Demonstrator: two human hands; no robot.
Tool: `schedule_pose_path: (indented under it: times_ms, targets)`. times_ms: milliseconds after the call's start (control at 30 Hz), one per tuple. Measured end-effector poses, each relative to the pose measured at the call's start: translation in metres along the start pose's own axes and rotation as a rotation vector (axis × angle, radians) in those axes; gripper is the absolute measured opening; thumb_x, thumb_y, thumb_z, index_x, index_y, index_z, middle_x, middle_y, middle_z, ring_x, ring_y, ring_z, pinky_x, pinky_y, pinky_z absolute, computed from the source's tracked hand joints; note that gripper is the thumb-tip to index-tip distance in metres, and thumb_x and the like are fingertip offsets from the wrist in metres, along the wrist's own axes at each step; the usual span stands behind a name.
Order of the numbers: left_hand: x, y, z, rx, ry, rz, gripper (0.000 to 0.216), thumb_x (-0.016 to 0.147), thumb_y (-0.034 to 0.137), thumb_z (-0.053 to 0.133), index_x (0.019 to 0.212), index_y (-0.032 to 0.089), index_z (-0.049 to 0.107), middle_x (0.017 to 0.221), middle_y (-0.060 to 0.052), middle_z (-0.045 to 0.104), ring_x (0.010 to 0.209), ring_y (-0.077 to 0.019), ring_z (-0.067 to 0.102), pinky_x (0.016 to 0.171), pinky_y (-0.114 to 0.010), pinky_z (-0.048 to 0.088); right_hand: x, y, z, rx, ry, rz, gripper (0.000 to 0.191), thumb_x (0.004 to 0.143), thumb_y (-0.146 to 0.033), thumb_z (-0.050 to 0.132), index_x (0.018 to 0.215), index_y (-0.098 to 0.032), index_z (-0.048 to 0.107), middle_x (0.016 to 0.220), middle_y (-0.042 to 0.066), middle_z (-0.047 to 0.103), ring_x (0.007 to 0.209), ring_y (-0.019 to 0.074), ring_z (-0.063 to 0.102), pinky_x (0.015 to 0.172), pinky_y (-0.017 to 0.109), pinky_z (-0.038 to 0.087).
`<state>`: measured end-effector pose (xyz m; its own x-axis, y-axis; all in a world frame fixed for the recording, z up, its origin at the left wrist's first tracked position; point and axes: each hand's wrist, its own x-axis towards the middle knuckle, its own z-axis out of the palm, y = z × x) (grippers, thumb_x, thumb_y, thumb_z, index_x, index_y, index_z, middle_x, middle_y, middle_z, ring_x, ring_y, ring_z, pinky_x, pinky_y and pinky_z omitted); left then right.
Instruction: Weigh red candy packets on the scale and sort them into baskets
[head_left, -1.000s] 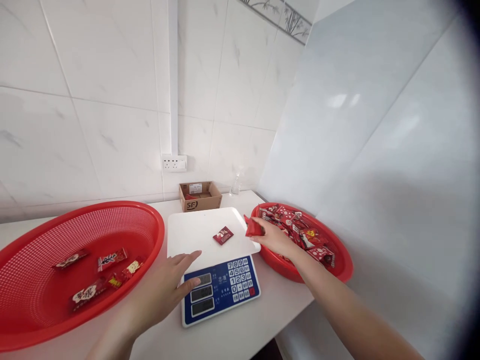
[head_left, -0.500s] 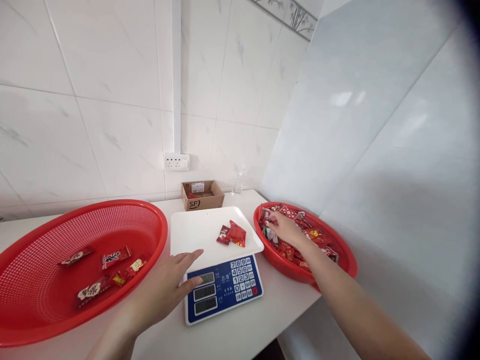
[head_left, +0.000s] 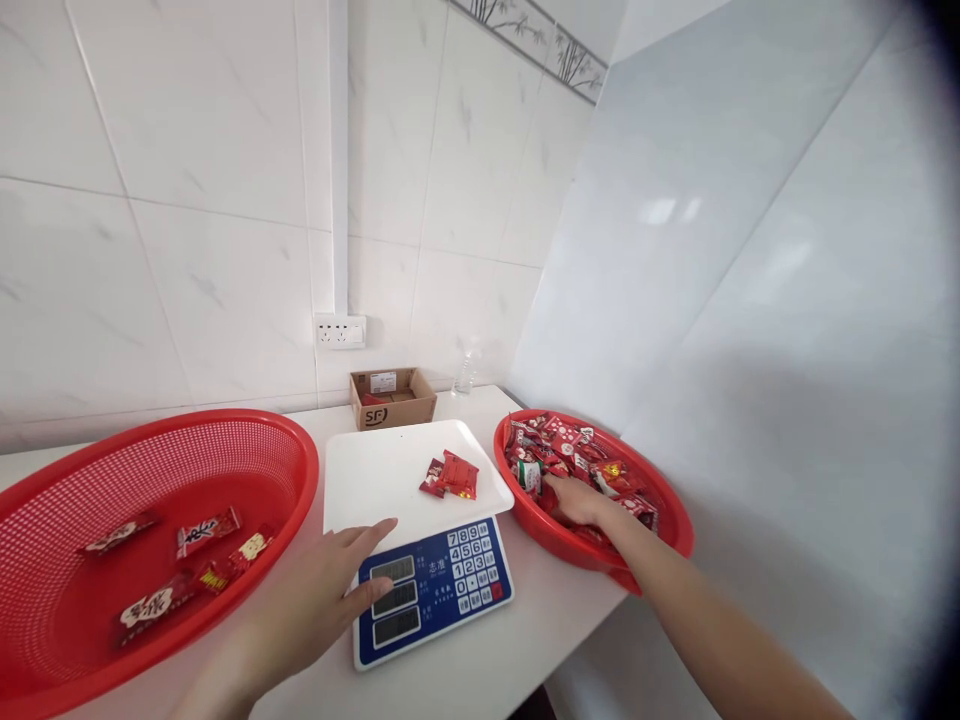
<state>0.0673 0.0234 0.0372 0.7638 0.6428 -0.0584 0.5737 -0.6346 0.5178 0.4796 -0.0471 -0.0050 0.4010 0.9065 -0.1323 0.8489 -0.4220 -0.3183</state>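
Note:
My left hand is open at the left edge of the scale, thumb and fingers apart near its displays. On the scale's white pan lie two small wrapped candies: a bright red packet overlapping a darker red one. My right hand reaches down into the right red basket, among many red-wrapped candies. Its fingertips are sunk between the packets, so their grip is hidden. Beside them lies a green-and-white packet.
A larger red basket with several wrapped candies stands at the left. Behind the scale are a small cardboard box and a clear plastic object against the tiled wall. The table's front edge runs below the right basket.
My right hand has moved from the upper left of the candy pile down and nearer to me, deeper among the packets. My left hand stays by the scale. The view has shifted slightly.

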Motion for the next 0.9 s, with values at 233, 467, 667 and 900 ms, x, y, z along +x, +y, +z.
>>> schedule_pose_path:
  times_ms: [233, 467, 667, 900]
  targets:
    - [-0.001, 0.0, 0.0, -0.011, 0.004, 0.002, 0.055, 0.088, 0.052, 0.035, 0.139, 0.032, 0.033, 0.134, -0.004, 0.05, 0.123, -0.0257, 0.045, 0.097, -0.039, 0.038, -0.004, 0.004, -0.015, 0.095, 0.164, 0.017, 0.012, 0.07, -0.017, 0.05, 0.076, -0.021, 0.06, 0.084, 0.002, 0.067, 0.081, 0.0186, 0.061, 0.076, 0.028, 0.043]
    - [-0.002, 0.004, -0.003, -0.002, 0.011, -0.008, 0.054, 0.087, 0.051, 0.037, 0.138, 0.031, 0.035, 0.133, -0.003, 0.051, 0.122, -0.0249, 0.046, 0.098, -0.038, 0.038, -0.001, 0.001, -0.028, 0.239, 0.217, 0.068, 0.024, 0.078, -0.039, 0.05, 0.085, -0.02, 0.062, 0.094, 0.006, 0.067, 0.092, 0.0228, 0.06, 0.084, 0.034, 0.043]
    - [-0.002, 0.004, -0.004, 0.016, 0.006, -0.003, 0.054, 0.088, 0.052, 0.035, 0.138, 0.031, 0.034, 0.132, -0.005, 0.052, 0.12, -0.0266, 0.047, 0.096, -0.04, 0.039, 0.0, -0.011, -0.013, 0.412, 0.101, 0.074, 0.047, 0.076, -0.051, 0.053, 0.113, -0.021, 0.057, 0.118, 0.008, 0.061, 0.105, 0.0217, 0.058, 0.085, 0.033, 0.046]
    - [-0.002, 0.002, -0.002, 0.093, 0.029, -0.022, 0.055, 0.087, 0.055, 0.035, 0.137, 0.034, 0.035, 0.135, -0.005, 0.049, 0.128, -0.031, 0.038, 0.102, -0.049, 0.032, 0.002, -0.01, -0.017, 0.446, 0.035, 0.013, 0.031, 0.073, -0.049, 0.057, 0.086, -0.021, 0.06, 0.09, 0.002, 0.067, 0.087, 0.0193, 0.061, 0.079, 0.031, 0.046]
